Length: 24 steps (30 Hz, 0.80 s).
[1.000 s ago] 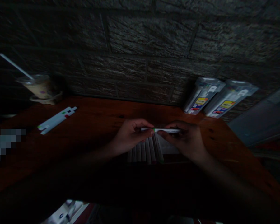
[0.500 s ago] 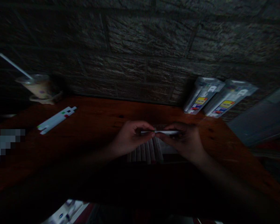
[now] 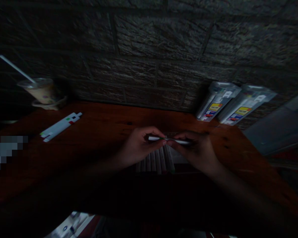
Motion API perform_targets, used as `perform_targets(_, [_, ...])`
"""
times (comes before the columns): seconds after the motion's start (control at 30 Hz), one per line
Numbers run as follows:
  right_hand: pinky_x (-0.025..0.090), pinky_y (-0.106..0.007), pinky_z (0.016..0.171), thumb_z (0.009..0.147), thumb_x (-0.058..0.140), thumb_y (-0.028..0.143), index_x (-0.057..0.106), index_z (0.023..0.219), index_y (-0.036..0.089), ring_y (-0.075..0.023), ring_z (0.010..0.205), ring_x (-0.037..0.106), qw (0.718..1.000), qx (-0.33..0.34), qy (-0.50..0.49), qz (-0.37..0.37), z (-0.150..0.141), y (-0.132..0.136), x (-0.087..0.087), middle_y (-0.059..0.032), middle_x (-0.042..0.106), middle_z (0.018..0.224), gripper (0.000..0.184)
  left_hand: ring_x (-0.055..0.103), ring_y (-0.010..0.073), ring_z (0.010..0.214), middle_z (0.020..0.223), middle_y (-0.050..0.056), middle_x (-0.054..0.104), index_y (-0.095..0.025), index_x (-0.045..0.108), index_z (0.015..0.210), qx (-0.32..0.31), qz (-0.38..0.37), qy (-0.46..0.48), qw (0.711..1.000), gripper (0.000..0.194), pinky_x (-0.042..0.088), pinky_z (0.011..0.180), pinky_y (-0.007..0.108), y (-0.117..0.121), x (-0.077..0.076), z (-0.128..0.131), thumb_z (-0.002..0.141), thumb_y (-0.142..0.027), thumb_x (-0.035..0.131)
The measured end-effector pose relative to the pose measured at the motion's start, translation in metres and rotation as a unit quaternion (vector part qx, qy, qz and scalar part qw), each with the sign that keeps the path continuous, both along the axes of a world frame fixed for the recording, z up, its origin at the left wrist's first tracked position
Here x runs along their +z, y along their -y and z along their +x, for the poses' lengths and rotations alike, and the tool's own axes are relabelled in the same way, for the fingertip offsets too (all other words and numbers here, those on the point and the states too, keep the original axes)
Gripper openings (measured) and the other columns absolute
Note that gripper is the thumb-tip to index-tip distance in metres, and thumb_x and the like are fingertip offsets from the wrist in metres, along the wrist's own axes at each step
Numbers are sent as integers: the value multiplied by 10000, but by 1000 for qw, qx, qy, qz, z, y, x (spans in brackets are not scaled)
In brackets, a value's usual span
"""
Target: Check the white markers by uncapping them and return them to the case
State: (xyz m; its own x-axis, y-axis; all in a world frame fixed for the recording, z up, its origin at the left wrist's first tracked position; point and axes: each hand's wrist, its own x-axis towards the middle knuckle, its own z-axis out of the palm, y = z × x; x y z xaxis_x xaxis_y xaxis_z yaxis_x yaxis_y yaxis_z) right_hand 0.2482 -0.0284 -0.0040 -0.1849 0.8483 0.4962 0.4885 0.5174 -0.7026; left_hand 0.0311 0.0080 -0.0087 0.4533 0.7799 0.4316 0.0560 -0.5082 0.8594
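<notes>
"Where's the white marker [image 3: 178, 141]?"
"Frame centre, pinched between thumb and fingers of both left hand [image 3: 139, 145] and right hand [image 3: 200, 148]."
"Anything in the way?"
"They partly hide the row of markers [image 3: 152, 162] below. Cup [image 3: 41, 93] upper left; clear cases [image 3: 217, 100] right."

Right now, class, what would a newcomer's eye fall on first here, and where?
Probably two cases with yellow labels at right, by the dark wall. Next, the left hand and right hand holding a white marker in the centre. Then a cup with a straw at far left.
</notes>
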Motion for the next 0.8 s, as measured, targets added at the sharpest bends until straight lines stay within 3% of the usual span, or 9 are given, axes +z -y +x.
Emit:
perform_targets(0.13, [572,-273,640,857,794,311,779,871,213,-168,690,736,1000,8,-13,4,-2,1,4,-27,802,820,100,690,133,766,867,38,754,-157,750,936,1,-18,2,1000,146,520,681,214,-1,2,-1,871,-287,766])
perform_targets(0.3, [588,-269,642,851,788,273,782,872,222,-169,690,743,999,0,-36,4,-4,1,9,-17,804,805,56,591,88,565,772,13,696,-149,736,934,-6,-87,9,996,174,466,531,191,-1,6,-1,876,-313,750])
perform_targets(0.43, [584,-266,629,834,789,239,791,875,222,-166,681,740,998,-8,-55,-1,-5,1,10,-15,805,798,44,575,83,545,738,4,674,-148,726,948,-7,-124,34,992,176,465,521,194,-2,7,-1,865,-300,751])
perform_targets(0.63, [517,-243,527,850,770,237,803,904,210,-135,593,687,995,2,-97,-22,-3,0,9,-15,786,757,69,551,82,521,604,-35,605,-143,705,921,0,-147,58,987,96,446,521,195,-2,15,0,884,-231,702])
perform_targets(0.8, [441,-235,457,850,765,232,810,912,211,-99,497,595,993,2,-113,-40,-2,0,11,2,758,704,79,554,76,527,648,-24,612,-147,678,870,-4,-164,97,982,125,434,539,211,-6,12,-1,908,-266,678])
